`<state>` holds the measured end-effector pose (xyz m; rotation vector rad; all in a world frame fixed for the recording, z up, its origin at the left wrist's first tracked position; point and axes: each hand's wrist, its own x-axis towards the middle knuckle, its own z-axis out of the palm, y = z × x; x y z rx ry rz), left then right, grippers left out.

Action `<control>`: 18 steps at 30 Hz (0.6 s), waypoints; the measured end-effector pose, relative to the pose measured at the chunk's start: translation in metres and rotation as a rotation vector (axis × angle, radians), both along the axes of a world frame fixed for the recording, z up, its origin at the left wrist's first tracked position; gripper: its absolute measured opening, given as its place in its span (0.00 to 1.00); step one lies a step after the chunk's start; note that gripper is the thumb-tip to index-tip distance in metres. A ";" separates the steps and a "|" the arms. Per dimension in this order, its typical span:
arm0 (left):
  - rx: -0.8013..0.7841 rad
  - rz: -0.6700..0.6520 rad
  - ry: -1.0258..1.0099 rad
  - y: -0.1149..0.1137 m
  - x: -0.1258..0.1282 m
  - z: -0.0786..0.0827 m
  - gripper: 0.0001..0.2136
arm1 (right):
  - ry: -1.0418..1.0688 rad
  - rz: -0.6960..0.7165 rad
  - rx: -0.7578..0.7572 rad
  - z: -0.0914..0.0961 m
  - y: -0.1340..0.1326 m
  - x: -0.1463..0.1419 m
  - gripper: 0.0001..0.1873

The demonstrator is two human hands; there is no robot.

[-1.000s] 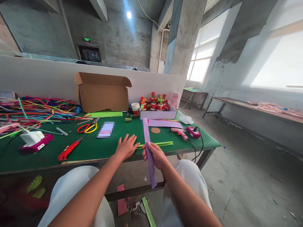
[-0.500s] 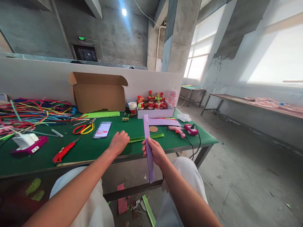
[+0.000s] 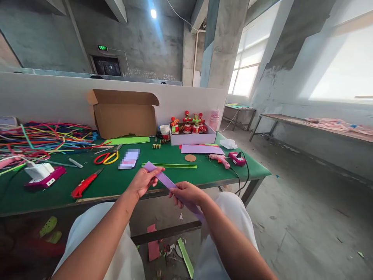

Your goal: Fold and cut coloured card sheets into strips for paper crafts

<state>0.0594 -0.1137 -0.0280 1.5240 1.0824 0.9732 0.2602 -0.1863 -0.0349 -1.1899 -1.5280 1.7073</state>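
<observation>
Both hands hold one long purple paper strip (image 3: 163, 178) above the near edge of the green table (image 3: 116, 182). My left hand (image 3: 143, 181) pinches the strip's far end. My right hand (image 3: 186, 193) is closed around its middle, and the rest of the strip runs down behind that wrist. Thin green strips (image 3: 171, 166) lie flat on the table just beyond the hands.
On the table lie a purple sheet (image 3: 201, 149), a cardboard disc (image 3: 190, 158), a pink glue gun (image 3: 220, 160), a phone (image 3: 129, 159), scissors (image 3: 107, 157), a red utility knife (image 3: 85, 184), a cardboard box (image 3: 125, 114), a white box of red figures (image 3: 192, 134) and several coloured stems (image 3: 40, 136). Scraps litter the floor.
The purple strip has swung from upright in my right hand to a slant, and my left hand left the green strips and took hold of its far end.
</observation>
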 end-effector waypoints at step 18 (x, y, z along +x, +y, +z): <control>0.357 0.211 0.793 0.017 -0.042 -0.011 0.05 | -0.977 -0.619 0.444 0.014 0.028 0.068 0.13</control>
